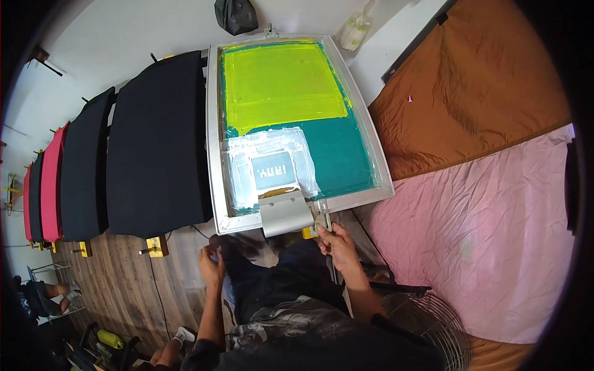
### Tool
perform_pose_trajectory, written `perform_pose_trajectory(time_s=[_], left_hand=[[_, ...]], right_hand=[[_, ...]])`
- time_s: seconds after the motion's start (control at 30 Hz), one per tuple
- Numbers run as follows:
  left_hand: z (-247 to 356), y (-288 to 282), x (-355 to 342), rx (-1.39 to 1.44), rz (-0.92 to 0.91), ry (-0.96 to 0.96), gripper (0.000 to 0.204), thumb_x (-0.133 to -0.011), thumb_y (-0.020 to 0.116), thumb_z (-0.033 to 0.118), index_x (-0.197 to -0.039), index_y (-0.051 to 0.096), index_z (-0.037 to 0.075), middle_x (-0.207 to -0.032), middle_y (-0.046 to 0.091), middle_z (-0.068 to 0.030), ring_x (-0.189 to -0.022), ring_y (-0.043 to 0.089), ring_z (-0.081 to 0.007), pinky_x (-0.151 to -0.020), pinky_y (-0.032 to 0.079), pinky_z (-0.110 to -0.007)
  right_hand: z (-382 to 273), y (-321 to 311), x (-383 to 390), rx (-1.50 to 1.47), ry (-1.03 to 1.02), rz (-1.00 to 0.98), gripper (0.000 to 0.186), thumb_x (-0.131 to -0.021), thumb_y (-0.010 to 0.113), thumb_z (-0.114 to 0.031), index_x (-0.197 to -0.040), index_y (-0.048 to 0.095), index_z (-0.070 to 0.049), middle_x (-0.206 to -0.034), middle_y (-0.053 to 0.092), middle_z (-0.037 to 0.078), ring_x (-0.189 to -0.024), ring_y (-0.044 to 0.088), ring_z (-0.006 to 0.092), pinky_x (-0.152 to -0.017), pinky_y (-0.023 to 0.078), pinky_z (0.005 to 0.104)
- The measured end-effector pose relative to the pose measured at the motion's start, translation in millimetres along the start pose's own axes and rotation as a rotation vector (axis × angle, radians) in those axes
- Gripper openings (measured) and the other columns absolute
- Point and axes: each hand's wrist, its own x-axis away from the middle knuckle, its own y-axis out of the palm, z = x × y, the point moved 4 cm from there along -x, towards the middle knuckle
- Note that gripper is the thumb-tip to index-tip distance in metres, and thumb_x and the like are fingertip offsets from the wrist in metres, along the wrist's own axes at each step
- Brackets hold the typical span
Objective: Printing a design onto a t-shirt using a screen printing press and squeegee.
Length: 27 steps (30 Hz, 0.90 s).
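Note:
In front of me lies a screen printing frame (378, 151), with a green mesh. Yellow-green ink (284, 80) covers its far part, and white ink (306, 154) surrounds a small pale rectangle with a printed design at its near left. A metal squeegee (286, 213) rests across the near rim, its front edge by the white ink. My right hand (337, 247) is closed at a small bracket (322, 213) on the near rim, right of the squeegee; its fingertips touch the bracket's near end. My left hand (212, 264) hangs below the frame's near left corner, fingers loosely bent and apart, holding nothing.
Black cloth-covered boards (158, 142) and red ones (54, 182) line up to the left. A wire fan guard (433, 328) is close by my right arm. Brown cloth (470, 86) and pink cloth (470, 235) hang at the right. Another person's leg (170, 352) shows lower left.

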Motion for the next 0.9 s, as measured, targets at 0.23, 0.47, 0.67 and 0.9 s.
perform_pose_trajectory(time_s=[0.23, 0.47, 0.67, 0.9], left_hand=[[-158.7, 81.7, -90.3, -0.251, -0.265, -0.168, 0.042, -0.076, 0.074, 0.038, -0.093, 0.066, 0.001, -0.093, 0.068, -0.0233, -0.089, 0.065, -0.0406, -0.080, 0.052, -0.047], [-237.3, 126.4, -123.2, -0.460, -0.347, 0.218, 0.032, -0.084, 0.062, 0.035, -0.106, 0.066, 0.011, -0.102, 0.068, -0.0152, -0.093, 0.065, -0.0302, -0.078, 0.051, -0.042], [-159.7, 101.9, -90.0, -0.921, -0.461, 0.295, 0.030, -0.084, 0.056, 0.031, -0.105, 0.067, 0.012, -0.096, 0.067, -0.0110, -0.093, 0.064, -0.0269, -0.080, 0.048, -0.044], [-152.0, 107.4, -96.4, -0.708, -0.490, 0.317, 0.038, -0.078, 0.064, 0.039, -0.102, 0.070, 0.010, -0.109, 0.065, -0.0184, -0.119, 0.051, -0.0381, -0.104, 0.035, -0.050]], right_hand=[[1.1, 0.3, -3.8, 0.069, 0.036, -0.043, 0.016, -0.093, 0.066, -0.025, -0.094, 0.060, -0.010, -0.065, 0.048, -0.005, -0.055, 0.049, 0.0063, -0.049, 0.037, 0.0209], [-3.1, -2.2, 2.2, 0.048, -0.003, -0.071, 0.018, -0.094, 0.066, -0.025, -0.091, 0.059, -0.009, -0.066, 0.050, -0.004, -0.055, 0.049, 0.0055, -0.049, 0.039, 0.0208], [-2.7, 2.1, 2.7, 0.044, -0.034, -0.067, 0.017, -0.094, 0.066, -0.024, -0.090, 0.059, -0.009, -0.066, 0.052, -0.004, -0.055, 0.049, 0.0053, -0.049, 0.038, 0.0204], [-4.2, 1.3, 4.5, 0.063, -0.062, -0.035, 0.018, -0.095, 0.064, -0.024, -0.090, 0.059, -0.008, -0.066, 0.051, -0.003, -0.055, 0.048, 0.0056, -0.049, 0.039, 0.0209]])
